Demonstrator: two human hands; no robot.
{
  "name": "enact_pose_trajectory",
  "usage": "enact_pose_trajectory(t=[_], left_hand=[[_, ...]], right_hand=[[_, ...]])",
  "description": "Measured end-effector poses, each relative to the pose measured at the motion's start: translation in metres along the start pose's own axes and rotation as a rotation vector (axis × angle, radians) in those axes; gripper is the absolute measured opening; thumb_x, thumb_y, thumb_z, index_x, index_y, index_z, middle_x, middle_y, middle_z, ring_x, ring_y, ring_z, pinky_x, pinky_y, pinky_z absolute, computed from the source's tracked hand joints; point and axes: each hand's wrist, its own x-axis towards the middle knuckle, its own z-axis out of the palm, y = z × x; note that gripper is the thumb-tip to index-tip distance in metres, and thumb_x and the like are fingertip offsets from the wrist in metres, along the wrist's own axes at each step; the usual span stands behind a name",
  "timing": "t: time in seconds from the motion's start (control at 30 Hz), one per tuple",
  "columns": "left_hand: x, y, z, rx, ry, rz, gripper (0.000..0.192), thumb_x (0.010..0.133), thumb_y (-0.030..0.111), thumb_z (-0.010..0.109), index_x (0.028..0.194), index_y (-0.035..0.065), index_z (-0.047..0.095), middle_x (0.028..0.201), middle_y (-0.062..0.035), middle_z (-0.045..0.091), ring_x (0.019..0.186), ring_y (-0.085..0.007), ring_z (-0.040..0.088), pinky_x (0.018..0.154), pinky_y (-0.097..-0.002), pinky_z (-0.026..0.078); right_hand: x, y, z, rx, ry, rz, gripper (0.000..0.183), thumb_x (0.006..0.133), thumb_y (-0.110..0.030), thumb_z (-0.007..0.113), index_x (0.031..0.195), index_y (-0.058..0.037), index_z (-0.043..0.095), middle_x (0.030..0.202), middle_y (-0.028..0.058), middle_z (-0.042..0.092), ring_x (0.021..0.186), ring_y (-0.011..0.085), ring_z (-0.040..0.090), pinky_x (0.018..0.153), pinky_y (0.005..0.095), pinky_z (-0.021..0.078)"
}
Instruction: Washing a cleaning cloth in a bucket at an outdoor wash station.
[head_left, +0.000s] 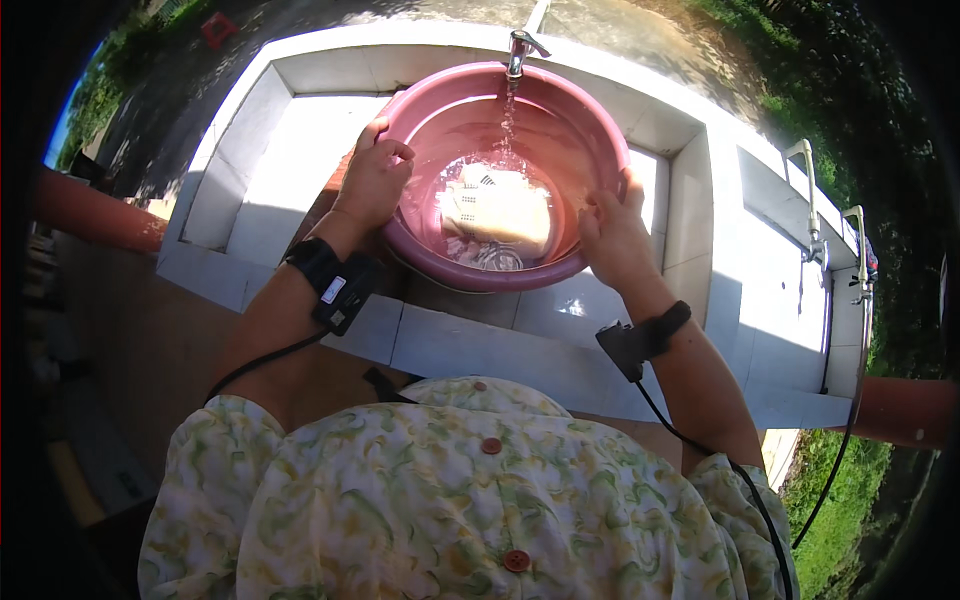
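Note:
A round pink plastic basin (472, 279) stands tilted over the tiled sink in front of me. My left hand (376, 178) grips its left rim, with the thumb and fingers curled over the edge. On the opposite side, my right hand (616, 234) holds the right rim. Water runs from a chrome tap (517, 51) at the basin's far edge and falls inside. In the water lies a pale cream bundle (501, 208), apparently fabric, with small dark marks. A grey-and-white piece (491, 255) shows at its near side; glare blurs both.
The sink has a raised white-tiled rim (724, 225). Part of a reddish-brown object (324, 206) shows behind my left hand. To the right is a second basin with another tap (816, 244). Cables hang from black devices (349, 292) on both wrists.

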Motion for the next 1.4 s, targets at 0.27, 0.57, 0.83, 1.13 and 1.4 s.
enact_pose_trajectory(t=[0.27,0.57,0.83,1.13,1.4], left_hand=[[0.002,0.016,-0.005,-0.025,-0.069,-0.151,0.012,0.080,0.008,0.056,0.090,0.0030,0.060,0.125,-0.0125,0.038,0.102,-0.0229,0.050,0.089,-0.0302,0.042],[0.003,0.002,0.001,-0.051,-0.021,-0.128,0.014,0.076,0.010,0.058,0.088,0.0033,0.062,0.125,-0.0159,0.039,0.110,-0.0286,0.047,0.093,-0.0323,0.040],[0.003,0.008,-0.002,-0.025,-0.042,-0.121,0.015,0.077,0.009,0.054,0.088,0.0027,0.062,0.122,-0.0159,0.040,0.111,-0.0283,0.045,0.094,-0.0315,0.038],[0.002,0.010,-0.003,-0.007,-0.026,-0.090,0.015,0.077,0.007,0.054,0.089,0.0026,0.062,0.120,-0.0153,0.041,0.109,-0.0279,0.047,0.093,-0.0308,0.039],[0.002,0.013,-0.003,-0.050,-0.023,-0.141,0.014,0.077,0.009,0.056,0.087,0.0020,0.062,0.120,-0.0142,0.041,0.110,-0.0278,0.046,0.094,-0.0314,0.038]], right_hand=[[-0.001,0.000,0.001,-0.019,0.026,0.019,0.033,0.080,-0.027,0.050,0.104,-0.0053,0.056,0.121,0.0246,0.038,0.087,0.0390,0.059,0.082,0.0432,0.0465],[-0.002,-0.004,-0.003,0.132,-0.036,0.070,0.028,0.082,-0.022,0.049,0.102,-0.0048,0.056,0.131,0.0266,0.027,0.110,0.0413,0.047,0.091,0.0394,0.0423],[-0.001,0.003,0.003,0.034,0.038,0.013,0.033,0.079,-0.026,0.049,0.104,-0.0050,0.055,0.114,0.0235,0.040,0.085,0.0384,0.059,0.080,0.0430,0.0473],[-0.002,-0.001,0.001,0.018,0.025,0.027,0.034,0.080,-0.027,0.048,0.105,-0.0053,0.055,0.115,0.0231,0.040,0.086,0.0372,0.059,0.080,0.0420,0.0473],[-0.001,0.000,0.002,0.020,0.039,0.007,0.032,0.079,-0.026,0.049,0.103,-0.0049,0.055,0.114,0.0237,0.042,0.085,0.0380,0.058,0.080,0.0424,0.0471]])
